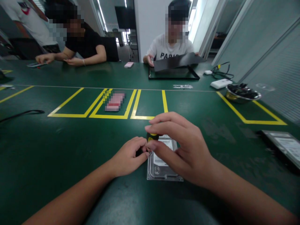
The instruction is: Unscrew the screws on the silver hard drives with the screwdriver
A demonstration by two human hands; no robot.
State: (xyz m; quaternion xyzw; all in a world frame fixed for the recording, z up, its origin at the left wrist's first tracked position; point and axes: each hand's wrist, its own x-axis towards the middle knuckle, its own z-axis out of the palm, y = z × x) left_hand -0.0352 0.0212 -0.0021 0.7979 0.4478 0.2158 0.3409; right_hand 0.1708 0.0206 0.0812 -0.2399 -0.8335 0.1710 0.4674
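A silver hard drive (155, 173) with a white label lies flat on the green table in front of me, partly covered by my right hand (187, 143). Between the thumb and fingers of that hand is the black and yellow handle of a screwdriver (152, 137), held over the drive's left edge. The screwdriver's tip is hidden. My left hand (128, 156) is at the drive's left side, its thumb and fingers drawn together near the screwdriver's lower end. Whatever they pinch cannot be made out.
A second drive (284, 145) lies at the right. Behind it stand a metal bowl (241, 97) of dark parts and a white box (221, 83). A pink phone-like item (115, 102) sits inside yellow tape. Across the table, one person holds a dark panel (175, 62); another sits left.
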